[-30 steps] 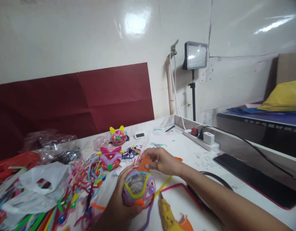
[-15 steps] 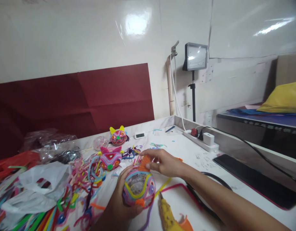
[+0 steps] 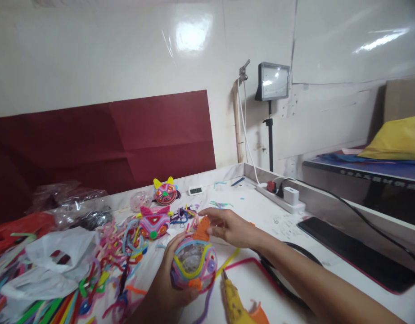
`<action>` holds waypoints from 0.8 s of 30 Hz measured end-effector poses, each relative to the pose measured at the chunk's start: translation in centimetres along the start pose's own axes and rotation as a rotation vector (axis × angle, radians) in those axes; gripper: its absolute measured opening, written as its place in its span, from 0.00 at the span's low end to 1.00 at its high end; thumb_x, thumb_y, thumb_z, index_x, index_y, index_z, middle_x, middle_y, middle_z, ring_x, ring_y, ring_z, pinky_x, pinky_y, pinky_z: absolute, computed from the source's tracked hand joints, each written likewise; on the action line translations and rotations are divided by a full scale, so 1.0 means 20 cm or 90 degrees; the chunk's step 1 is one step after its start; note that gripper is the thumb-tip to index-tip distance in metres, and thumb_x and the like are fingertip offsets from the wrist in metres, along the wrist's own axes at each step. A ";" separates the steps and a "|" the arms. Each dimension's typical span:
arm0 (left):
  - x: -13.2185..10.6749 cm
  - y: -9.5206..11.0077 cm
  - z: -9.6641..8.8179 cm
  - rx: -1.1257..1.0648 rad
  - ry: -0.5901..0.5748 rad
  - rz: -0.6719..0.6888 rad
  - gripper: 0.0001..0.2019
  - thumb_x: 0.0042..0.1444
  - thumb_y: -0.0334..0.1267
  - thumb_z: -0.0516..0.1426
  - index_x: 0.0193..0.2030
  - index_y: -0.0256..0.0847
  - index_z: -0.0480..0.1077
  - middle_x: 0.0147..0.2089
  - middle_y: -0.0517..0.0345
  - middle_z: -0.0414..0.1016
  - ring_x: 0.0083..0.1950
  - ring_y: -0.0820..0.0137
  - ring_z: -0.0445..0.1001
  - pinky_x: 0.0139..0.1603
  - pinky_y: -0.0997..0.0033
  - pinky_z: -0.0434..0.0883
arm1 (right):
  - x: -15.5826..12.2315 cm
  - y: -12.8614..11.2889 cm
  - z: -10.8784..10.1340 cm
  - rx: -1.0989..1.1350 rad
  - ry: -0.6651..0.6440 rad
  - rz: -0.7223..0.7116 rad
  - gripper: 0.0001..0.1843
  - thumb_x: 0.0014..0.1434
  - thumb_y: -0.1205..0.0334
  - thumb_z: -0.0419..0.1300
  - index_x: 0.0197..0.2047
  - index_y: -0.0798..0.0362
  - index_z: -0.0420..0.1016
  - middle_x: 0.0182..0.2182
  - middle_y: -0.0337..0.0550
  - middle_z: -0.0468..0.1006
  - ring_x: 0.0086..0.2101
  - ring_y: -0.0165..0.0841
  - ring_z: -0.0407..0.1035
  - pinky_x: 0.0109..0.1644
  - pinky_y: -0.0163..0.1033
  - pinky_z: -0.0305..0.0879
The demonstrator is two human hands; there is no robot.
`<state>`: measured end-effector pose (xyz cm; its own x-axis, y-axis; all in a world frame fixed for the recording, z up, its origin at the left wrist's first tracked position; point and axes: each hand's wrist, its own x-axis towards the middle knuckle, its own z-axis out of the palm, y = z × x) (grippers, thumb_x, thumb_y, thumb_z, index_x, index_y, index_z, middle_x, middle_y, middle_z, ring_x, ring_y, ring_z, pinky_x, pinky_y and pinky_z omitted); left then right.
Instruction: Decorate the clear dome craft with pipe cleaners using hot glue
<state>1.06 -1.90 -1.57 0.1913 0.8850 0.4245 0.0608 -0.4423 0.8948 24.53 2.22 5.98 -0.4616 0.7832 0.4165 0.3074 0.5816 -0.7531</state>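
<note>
My left hand is wrapped round the side of a clear round container covered in coloured pipe cleaners, an animal-face craft with a yellow line, a purple eye and an orange nose. At its top edge my right hand pinches an orange ear-shaped piece between thumb and fingers. The ear stands upright against the craft; whether it is stuck there I cannot tell. Just right of the craft lies a yellow hot glue gun, its nozzle pointing away from me. An orange scrap lies beside it.
Two finished-looking animal faces, one pink-eared and one yellow-eared, stand behind. Loose pipe cleaners and a white plastic bag cover the left. A power strip, a black phone-like slab and a black cable lie right.
My right fingers have shifted slightly on the orange ear, showing more of it. The view has moved a little; my left hand keeps its hold on the craft.
</note>
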 end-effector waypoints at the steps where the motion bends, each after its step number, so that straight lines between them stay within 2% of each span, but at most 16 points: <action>1: 0.00 0.00 0.00 0.012 -0.010 0.005 0.49 0.32 0.51 0.72 0.64 0.43 0.62 0.66 0.44 0.62 0.66 0.43 0.62 0.66 0.51 0.62 | 0.00 0.00 0.00 0.002 0.001 -0.003 0.23 0.57 0.69 0.58 0.56 0.54 0.71 0.32 0.40 0.73 0.32 0.31 0.67 0.38 0.38 0.66; 4: 0.00 -0.01 0.00 0.033 -0.012 0.018 0.48 0.33 0.49 0.71 0.64 0.44 0.62 0.66 0.44 0.63 0.66 0.42 0.61 0.66 0.50 0.61 | 0.01 0.02 0.01 0.006 0.003 -0.006 0.22 0.57 0.69 0.58 0.55 0.54 0.72 0.32 0.39 0.74 0.31 0.31 0.67 0.37 0.37 0.66; 7: 0.00 -0.01 0.00 0.021 0.009 0.037 0.49 0.32 0.53 0.71 0.63 0.43 0.63 0.66 0.44 0.62 0.67 0.42 0.60 0.67 0.51 0.60 | 0.01 0.03 0.02 0.008 0.006 -0.003 0.22 0.57 0.70 0.58 0.55 0.54 0.72 0.32 0.40 0.75 0.32 0.32 0.68 0.37 0.37 0.66; 11: 0.01 -0.02 -0.02 0.018 -0.036 -0.001 0.49 0.37 0.56 0.69 0.66 0.43 0.59 0.66 0.44 0.62 0.66 0.44 0.62 0.64 0.52 0.64 | 0.01 0.05 0.03 0.016 -0.001 0.000 0.22 0.57 0.70 0.57 0.56 0.54 0.72 0.31 0.39 0.75 0.31 0.32 0.69 0.36 0.37 0.66; 16: 0.05 0.02 -0.07 0.141 -0.047 0.063 0.32 0.52 0.58 0.59 0.60 0.44 0.66 0.67 0.47 0.62 0.70 0.48 0.55 0.68 0.51 0.57 | 0.01 0.03 0.04 0.030 -0.018 -0.001 0.19 0.58 0.71 0.56 0.53 0.56 0.73 0.29 0.39 0.74 0.29 0.31 0.68 0.34 0.35 0.65; 18: 0.07 0.07 -0.07 0.178 -0.045 0.057 0.26 0.56 0.56 0.57 0.57 0.44 0.69 0.67 0.48 0.62 0.70 0.49 0.55 0.68 0.52 0.56 | 0.02 0.03 0.04 0.030 -0.020 -0.002 0.17 0.57 0.72 0.56 0.50 0.57 0.73 0.28 0.38 0.72 0.28 0.31 0.67 0.32 0.35 0.64; 24: 0.13 0.20 -0.07 0.274 -0.052 0.035 0.19 0.63 0.49 0.51 0.55 0.45 0.72 0.57 0.51 0.75 0.59 0.56 0.71 0.61 0.60 0.65 | 0.02 0.00 0.04 0.020 -0.020 0.003 0.15 0.56 0.72 0.56 0.47 0.57 0.73 0.23 0.34 0.68 0.26 0.30 0.66 0.30 0.34 0.61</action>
<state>0.38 -1.11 3.43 0.2809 0.8518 0.4423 0.4476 -0.5239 0.7247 23.69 2.35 5.74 -0.4868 0.7783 0.3966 0.2841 0.5704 -0.7707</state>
